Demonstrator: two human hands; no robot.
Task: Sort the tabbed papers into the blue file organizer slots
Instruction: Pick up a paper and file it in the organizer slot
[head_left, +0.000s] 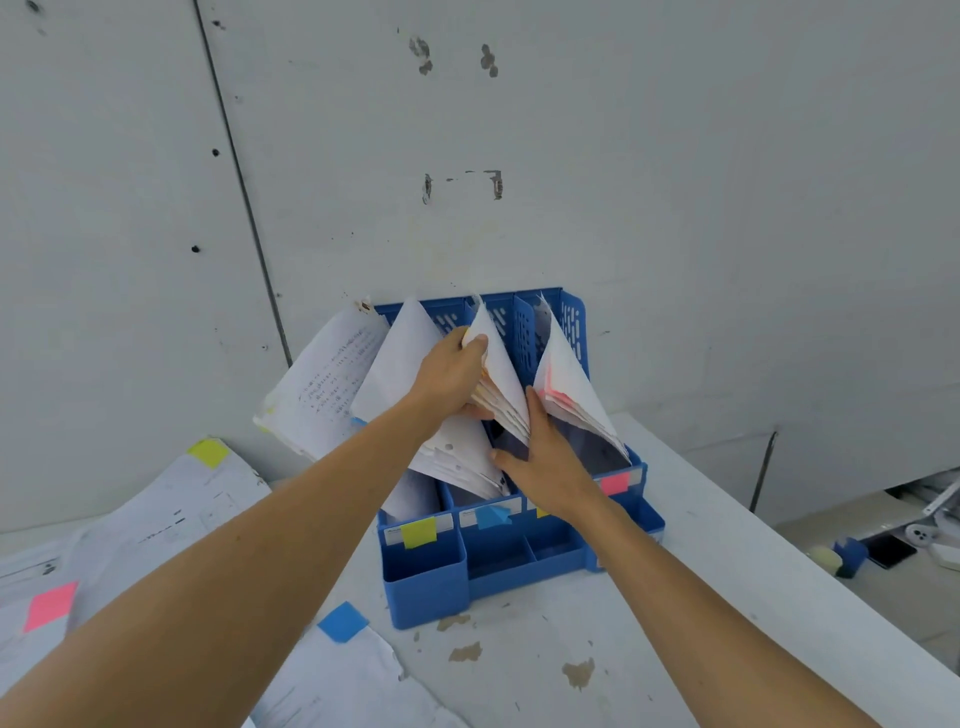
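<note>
The blue file organizer (423, 587) stands on the white table against the wall, its slots labelled with yellow (418, 532), blue (491, 516) and pink (614, 483) tabs. Bundles of paper lean in the slots. My left hand (451, 371) grips the top of the paper bundle (501, 387) in the third slot from the left. My right hand (540, 460) rests with spread fingers against that bundle's lower edge. The pink-tabbed bundle (569, 395) leans in the right slot.
Loose tabbed papers lie at the left of the table: one with a yellow tab (209, 452), one pink (50, 605), one blue (343, 622). The table edge (810, 587) drops off at the right, with small objects on the floor beyond.
</note>
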